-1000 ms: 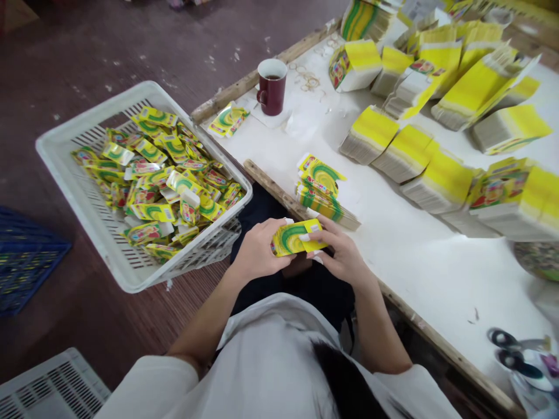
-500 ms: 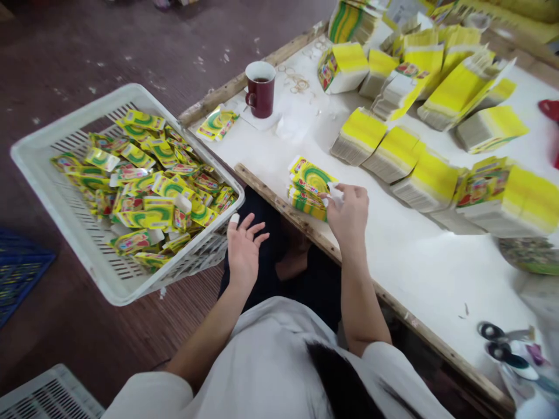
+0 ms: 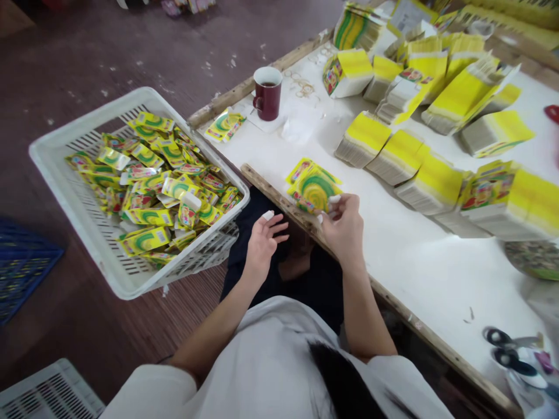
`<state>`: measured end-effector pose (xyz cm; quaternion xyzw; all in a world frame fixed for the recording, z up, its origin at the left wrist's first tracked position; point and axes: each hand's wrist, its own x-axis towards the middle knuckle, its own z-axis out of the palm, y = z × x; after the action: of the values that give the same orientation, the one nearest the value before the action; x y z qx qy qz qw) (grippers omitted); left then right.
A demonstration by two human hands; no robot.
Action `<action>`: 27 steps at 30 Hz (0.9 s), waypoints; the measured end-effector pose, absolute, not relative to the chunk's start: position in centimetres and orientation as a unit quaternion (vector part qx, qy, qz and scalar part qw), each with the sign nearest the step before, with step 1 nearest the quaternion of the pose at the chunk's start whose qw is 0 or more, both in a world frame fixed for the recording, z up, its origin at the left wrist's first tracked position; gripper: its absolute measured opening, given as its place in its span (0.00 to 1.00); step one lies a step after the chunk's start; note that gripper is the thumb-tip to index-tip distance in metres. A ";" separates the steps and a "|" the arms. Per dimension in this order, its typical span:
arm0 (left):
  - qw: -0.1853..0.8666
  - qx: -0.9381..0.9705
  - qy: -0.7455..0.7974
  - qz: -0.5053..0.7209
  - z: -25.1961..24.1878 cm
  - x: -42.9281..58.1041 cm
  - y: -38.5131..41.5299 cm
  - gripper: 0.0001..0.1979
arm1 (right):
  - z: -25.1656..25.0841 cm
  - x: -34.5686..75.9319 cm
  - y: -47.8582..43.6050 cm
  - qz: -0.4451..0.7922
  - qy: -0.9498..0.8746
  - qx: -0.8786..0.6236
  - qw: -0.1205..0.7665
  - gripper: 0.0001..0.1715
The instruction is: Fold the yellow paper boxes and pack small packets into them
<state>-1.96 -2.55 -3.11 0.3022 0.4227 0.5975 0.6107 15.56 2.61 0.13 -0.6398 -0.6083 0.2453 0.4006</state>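
Note:
My right hand (image 3: 346,230) pinches the near edge of a flat yellow-and-green printed carton (image 3: 315,187) between thumb and fingers, just over the table's front edge. Behind that carton shows the top of a small pile of similar cartons (image 3: 301,167), mostly covered by it. My left hand (image 3: 263,243) is in the air to the left, fingers apart and holding nothing, between the basket and the table edge. White coverings sit on some fingertips of both hands. A white plastic basket (image 3: 85,233) at the left holds many small folded cartons (image 3: 151,186).
On the white table (image 3: 419,291) stand rows of stacked yellow cartons (image 3: 406,154). A maroon mug (image 3: 268,100) with dark liquid stands near the far left edge, by some cartons (image 3: 226,124) and rubber bands (image 3: 303,87). Black-handled scissors (image 3: 502,346) lie at lower right. A blue crate (image 3: 26,262) is on the floor.
My right hand has drawn a carton from the pile slightly toward me, its printed face now turned up. My left hand has moved right, away from the basket. The view has shifted slightly.

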 end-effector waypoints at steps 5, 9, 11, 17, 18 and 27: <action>0.580 0.257 0.395 0.664 -1.2 -0.9 -1.7 0.34 | -0.1 12.1 -2.5 0.507 -0.639 -0.461 0.349 0.18; 0.524 0.216 0.430 0.703 -0.2 -0.7 -0.9 0.32 | -1.2 10.1 -4.3 0.539 -0.591 -0.451 0.396 0.35; 0.522 0.214 0.462 0.685 -0.6 -0.8 -1.0 0.35 | -1.2 10.2 -4.2 0.509 -0.613 -0.465 0.386 0.36; 0.522 0.305 0.493 0.626 -3.3 -1.6 -2.6 0.29 | 0.0 13.2 -2.6 0.434 -0.654 -0.478 0.395 0.15; 0.512 0.307 0.506 0.622 -3.6 -1.6 -2.8 0.24 | 0.1 13.6 -2.5 0.428 -0.654 -0.483 0.396 0.14; 0.583 0.364 0.423 0.591 -1.3 -5.2 -1.2 0.38 | 0.9 17.4 -1.8 0.274 -0.721 -0.467 0.432 0.16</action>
<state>-5.22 -1.23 -1.31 0.3642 0.4226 0.5908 0.5829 17.38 -1.83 0.94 -0.4665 -0.7214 0.2744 0.4321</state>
